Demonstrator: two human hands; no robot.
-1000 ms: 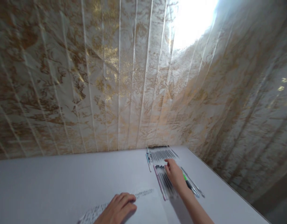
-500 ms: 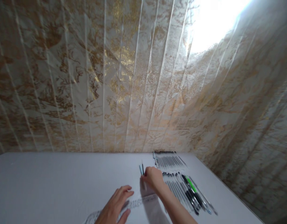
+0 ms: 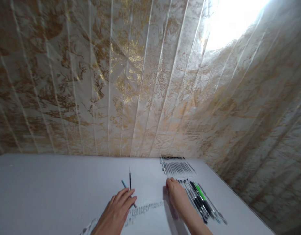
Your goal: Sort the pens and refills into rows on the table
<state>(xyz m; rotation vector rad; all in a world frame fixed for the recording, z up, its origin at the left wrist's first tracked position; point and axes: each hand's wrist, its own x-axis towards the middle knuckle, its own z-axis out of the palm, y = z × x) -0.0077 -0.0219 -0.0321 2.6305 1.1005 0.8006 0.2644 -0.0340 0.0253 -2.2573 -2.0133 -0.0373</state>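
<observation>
My left hand [image 3: 114,209] lies low over the table with its fingers closed round a slim pen with a light-blue end [image 3: 123,183]. A thin dark pen refill [image 3: 130,179] with a pale tip stands out above the same fingers. My right hand [image 3: 176,193] is at the left end of the nearer row of pens [image 3: 198,200], its fingers pressed together and pointing down. Whatever is between those fingertips is hidden. Beneath the hands a white paper sheet [image 3: 150,220] carries dark handwritten-looking marks.
A second row of thin dark refills [image 3: 178,168] lies farther back, with a clear pen at its left end. A bright green pen [image 3: 200,192] stands out in the nearer row. Behind the white table [image 3: 54,189] hangs a gold-patterned, ribbed sheet [image 3: 116,81].
The blue-ended pen and dark refill passed from my right hand to my left, which moved up and closed on them. My right hand shifted right to the nearer row.
</observation>
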